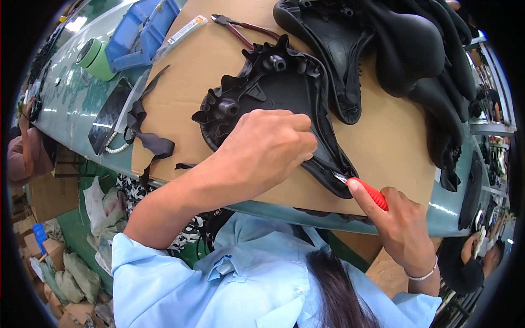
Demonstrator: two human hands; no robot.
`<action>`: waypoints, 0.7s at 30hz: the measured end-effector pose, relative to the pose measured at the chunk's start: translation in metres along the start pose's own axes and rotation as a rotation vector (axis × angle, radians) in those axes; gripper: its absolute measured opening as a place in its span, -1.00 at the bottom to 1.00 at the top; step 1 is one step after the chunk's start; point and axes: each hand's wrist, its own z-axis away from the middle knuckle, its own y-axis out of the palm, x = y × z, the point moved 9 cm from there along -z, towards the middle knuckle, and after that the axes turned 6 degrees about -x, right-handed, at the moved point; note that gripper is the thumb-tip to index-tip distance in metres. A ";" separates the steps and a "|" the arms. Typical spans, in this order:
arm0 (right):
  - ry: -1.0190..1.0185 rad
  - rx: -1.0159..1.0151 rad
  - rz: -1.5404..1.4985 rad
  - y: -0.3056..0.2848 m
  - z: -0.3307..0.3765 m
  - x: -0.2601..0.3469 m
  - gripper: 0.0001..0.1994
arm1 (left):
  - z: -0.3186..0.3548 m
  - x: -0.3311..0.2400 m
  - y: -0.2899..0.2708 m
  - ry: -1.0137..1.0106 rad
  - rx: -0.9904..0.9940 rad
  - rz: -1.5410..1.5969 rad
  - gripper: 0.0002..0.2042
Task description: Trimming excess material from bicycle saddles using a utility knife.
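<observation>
A black bicycle saddle (273,87) lies upside down on a brown cardboard sheet (191,71). My left hand (268,145) presses on its underside near the narrow end and pinches the black cover edge. My right hand (402,224) grips a red-handled knife (367,190). Its short blade touches the saddle's rim at the near tip. A thin bracelet circles my right wrist.
More black saddles (404,49) are stacked at the back right. Pliers (240,27) lie on the cardboard at the back. Black offcut strips (150,139), a dark phone (109,115), a green tape roll (95,57) and a blue bin (139,33) sit on the left. Another person (476,257) sits at the lower right.
</observation>
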 end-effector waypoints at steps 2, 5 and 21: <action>0.012 0.016 0.001 0.000 0.000 -0.004 -0.21 | -0.001 -0.003 0.005 0.010 0.009 -0.031 -0.94; -0.023 0.011 -0.119 0.000 -0.007 -0.009 -0.17 | -0.010 -0.017 0.014 0.131 -0.010 -0.122 -0.92; 0.419 -0.362 -0.749 0.021 0.033 -0.075 -0.49 | -0.048 -0.015 0.020 -0.137 0.149 0.225 -0.90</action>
